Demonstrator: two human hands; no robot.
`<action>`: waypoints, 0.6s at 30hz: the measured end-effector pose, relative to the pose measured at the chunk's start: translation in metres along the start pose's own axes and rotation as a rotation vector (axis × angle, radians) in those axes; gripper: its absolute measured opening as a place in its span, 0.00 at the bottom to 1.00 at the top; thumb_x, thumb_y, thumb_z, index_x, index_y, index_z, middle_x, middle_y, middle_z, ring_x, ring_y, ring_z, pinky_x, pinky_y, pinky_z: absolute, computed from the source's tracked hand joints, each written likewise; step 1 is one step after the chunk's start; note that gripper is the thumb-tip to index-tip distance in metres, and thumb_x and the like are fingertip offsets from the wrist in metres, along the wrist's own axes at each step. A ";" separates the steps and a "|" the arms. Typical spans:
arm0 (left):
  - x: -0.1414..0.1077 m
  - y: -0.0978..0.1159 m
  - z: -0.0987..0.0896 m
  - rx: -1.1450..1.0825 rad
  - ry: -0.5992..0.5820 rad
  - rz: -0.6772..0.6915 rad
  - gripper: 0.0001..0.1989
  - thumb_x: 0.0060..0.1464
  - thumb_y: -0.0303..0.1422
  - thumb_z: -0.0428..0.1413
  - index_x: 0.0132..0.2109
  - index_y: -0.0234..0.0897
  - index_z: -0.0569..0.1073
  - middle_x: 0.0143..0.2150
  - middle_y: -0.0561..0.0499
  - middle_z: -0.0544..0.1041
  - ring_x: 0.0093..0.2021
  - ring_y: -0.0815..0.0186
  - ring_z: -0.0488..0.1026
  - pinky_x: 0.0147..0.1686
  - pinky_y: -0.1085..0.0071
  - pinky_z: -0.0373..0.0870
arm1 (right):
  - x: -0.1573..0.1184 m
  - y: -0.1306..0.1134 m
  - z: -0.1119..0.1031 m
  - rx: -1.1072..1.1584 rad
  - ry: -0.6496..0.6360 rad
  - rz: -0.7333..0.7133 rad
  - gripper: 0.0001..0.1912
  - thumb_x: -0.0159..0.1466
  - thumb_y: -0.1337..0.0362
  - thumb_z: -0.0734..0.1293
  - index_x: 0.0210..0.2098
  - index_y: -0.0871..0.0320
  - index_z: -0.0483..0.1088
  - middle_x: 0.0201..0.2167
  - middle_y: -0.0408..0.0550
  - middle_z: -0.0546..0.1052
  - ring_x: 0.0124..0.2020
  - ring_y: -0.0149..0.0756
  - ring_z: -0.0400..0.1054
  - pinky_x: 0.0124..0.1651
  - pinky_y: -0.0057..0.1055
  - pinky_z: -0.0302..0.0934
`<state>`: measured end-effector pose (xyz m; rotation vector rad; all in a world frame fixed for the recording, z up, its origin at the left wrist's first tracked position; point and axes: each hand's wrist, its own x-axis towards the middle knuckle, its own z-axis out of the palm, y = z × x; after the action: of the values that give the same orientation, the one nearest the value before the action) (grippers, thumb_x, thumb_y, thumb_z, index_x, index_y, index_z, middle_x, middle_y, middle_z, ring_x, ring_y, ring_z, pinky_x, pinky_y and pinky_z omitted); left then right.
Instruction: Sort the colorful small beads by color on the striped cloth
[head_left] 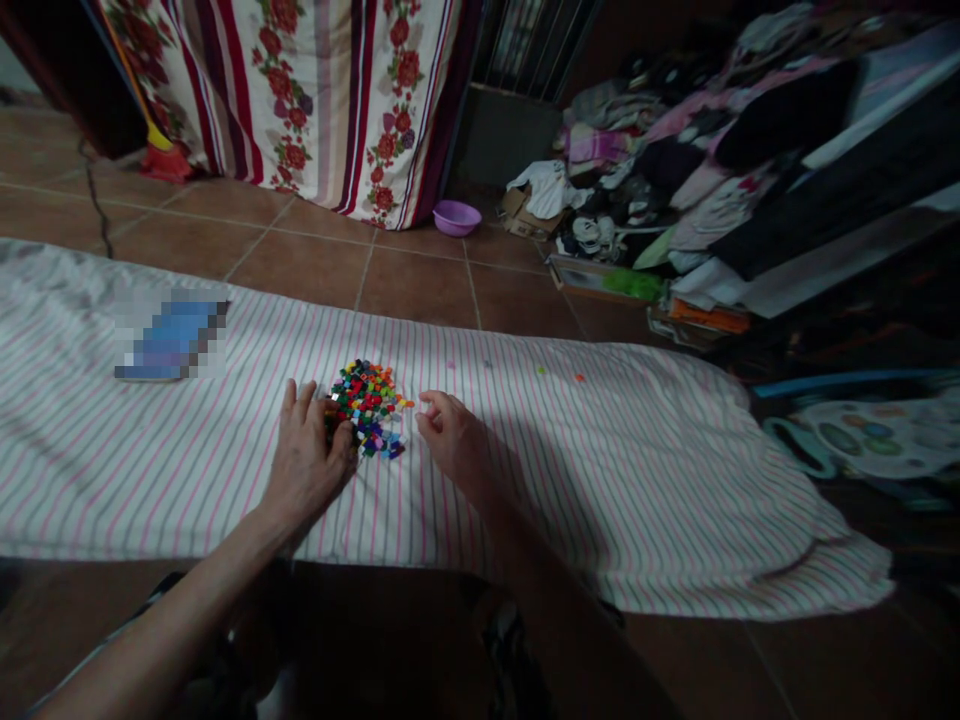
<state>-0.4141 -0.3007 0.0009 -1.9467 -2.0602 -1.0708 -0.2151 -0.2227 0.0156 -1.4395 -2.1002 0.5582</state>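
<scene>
A small heap of tiny multicoloured pieces (367, 390), like little cubes or beads, lies on the striped cloth. My left hand (309, 440) rests at the heap's left edge, fingers apart, with thumb and forefinger touching the pieces. Just right of the heap is my right hand (450, 432), its fingers loosely curled and the thumb and forefinger tips a little apart; I see nothing between them. Farther right, single pieces lie spaced out in a row: a pink one (451, 365), a grey one (487, 364), a green one (541, 371) and an orange one (580, 378).
The striped cloth (660, 480) covers a long low surface. A blurred-out blue flat object (176, 335) lies on its left. Beyond, on the tiled floor, are a purple basin (457, 218), a red broom (166, 163) and a floral curtain (322, 100). Clothes (675, 150) are piled at right.
</scene>
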 end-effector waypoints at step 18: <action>-0.001 -0.004 0.000 0.051 0.016 0.123 0.08 0.59 0.34 0.50 0.45 0.39 0.68 0.47 0.46 0.71 0.66 0.51 0.61 0.65 0.38 0.59 | 0.003 -0.013 0.009 -0.177 -0.031 0.032 0.08 0.67 0.64 0.64 0.39 0.54 0.76 0.36 0.46 0.79 0.34 0.33 0.71 0.32 0.27 0.53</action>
<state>-0.4172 -0.3014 -0.0009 -2.0039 -1.9124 -0.9956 -0.2313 -0.2245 0.0177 -1.5731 -2.2004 0.4181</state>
